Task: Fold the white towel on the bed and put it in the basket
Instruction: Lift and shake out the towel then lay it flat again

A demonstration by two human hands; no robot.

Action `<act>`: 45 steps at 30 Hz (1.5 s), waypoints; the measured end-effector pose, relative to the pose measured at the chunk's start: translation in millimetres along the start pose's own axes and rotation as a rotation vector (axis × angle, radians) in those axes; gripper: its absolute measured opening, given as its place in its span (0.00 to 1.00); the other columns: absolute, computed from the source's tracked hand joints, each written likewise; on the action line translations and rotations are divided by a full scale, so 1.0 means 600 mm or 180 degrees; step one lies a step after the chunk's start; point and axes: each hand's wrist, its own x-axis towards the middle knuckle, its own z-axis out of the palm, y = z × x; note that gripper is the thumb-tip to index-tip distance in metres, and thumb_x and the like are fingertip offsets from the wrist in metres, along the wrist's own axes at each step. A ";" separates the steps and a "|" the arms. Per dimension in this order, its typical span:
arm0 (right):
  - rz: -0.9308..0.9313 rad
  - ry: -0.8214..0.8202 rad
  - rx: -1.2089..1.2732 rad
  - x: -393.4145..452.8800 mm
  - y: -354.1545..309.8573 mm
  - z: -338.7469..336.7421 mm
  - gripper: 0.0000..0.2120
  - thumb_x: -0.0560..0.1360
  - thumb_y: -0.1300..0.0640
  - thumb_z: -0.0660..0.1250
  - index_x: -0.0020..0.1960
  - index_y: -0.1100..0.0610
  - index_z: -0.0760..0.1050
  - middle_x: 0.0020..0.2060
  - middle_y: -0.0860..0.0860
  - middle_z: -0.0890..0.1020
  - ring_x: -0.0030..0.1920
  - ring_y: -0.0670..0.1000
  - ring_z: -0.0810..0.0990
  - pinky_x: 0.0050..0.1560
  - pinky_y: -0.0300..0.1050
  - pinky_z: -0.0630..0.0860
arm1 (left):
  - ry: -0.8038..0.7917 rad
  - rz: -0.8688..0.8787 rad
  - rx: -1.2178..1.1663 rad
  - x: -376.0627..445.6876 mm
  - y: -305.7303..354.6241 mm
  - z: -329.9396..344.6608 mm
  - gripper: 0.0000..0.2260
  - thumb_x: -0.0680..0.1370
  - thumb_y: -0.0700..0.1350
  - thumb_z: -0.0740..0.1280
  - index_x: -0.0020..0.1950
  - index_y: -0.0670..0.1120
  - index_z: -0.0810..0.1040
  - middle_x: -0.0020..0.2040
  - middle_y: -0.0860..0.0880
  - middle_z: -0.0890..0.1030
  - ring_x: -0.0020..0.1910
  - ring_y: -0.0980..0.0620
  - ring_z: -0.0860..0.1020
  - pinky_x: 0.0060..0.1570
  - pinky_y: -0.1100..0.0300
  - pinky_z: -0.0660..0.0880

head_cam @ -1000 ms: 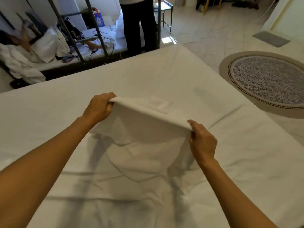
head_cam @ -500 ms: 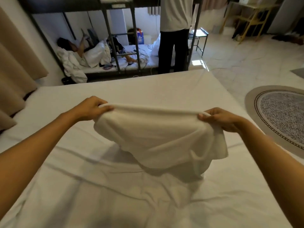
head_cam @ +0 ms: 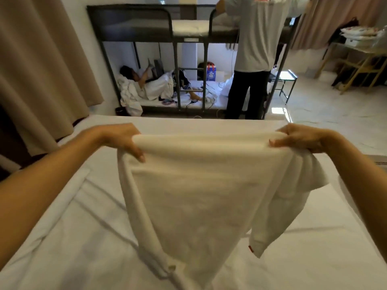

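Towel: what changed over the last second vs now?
Both hands raised the towel off the bed and drew its top edge wider and taut; it now hangs spread in front of the person, lower end near the sheet. The view tilted up toward the bunk bed. Unchanged: left hand and right hand grip the same top edge.

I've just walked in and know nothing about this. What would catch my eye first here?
First, the white towel, held up by its top edge over the bed, the left hand gripping one end and the right hand the other. Behind it stands a dark metal bunk bed: one person stands at its right end, another lies on the lower bunk.
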 end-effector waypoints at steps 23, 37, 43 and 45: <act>0.0038 0.1474 -0.1102 0.055 0.225 0.168 0.07 0.75 0.62 0.64 0.42 0.56 0.80 0.37 0.58 0.79 0.42 0.59 0.74 0.42 0.45 0.66 | 0.0340 -0.0828 -0.1299 0.044 -0.060 0.478 0.12 0.78 0.55 0.62 0.46 0.47 0.70 0.45 0.45 0.77 0.44 0.45 0.75 0.37 0.59 0.67; 0.0596 0.1869 -0.0646 0.041 0.275 0.167 0.11 0.75 0.57 0.66 0.50 0.64 0.81 0.46 0.65 0.81 0.50 0.65 0.76 0.49 0.51 0.70 | -0.0507 -0.0680 -0.2469 0.006 -0.014 0.434 0.19 0.66 0.61 0.74 0.47 0.48 0.81 0.45 0.49 0.85 0.44 0.48 0.83 0.43 0.58 0.78; 0.0852 0.2155 -0.0497 0.044 0.296 0.154 0.12 0.75 0.57 0.65 0.52 0.64 0.80 0.49 0.67 0.80 0.56 0.68 0.74 0.56 0.55 0.71 | -0.0646 -0.0284 -0.2672 -0.004 0.024 0.384 0.12 0.71 0.53 0.72 0.51 0.48 0.81 0.48 0.48 0.85 0.44 0.51 0.83 0.43 0.61 0.79; 0.0877 0.2188 -0.0484 0.046 0.301 0.151 0.11 0.75 0.57 0.65 0.51 0.64 0.80 0.45 0.65 0.80 0.56 0.68 0.74 0.55 0.54 0.71 | -0.0705 -0.0237 -0.2385 -0.002 0.028 0.376 0.11 0.72 0.50 0.73 0.51 0.46 0.81 0.49 0.47 0.84 0.44 0.51 0.82 0.46 0.59 0.79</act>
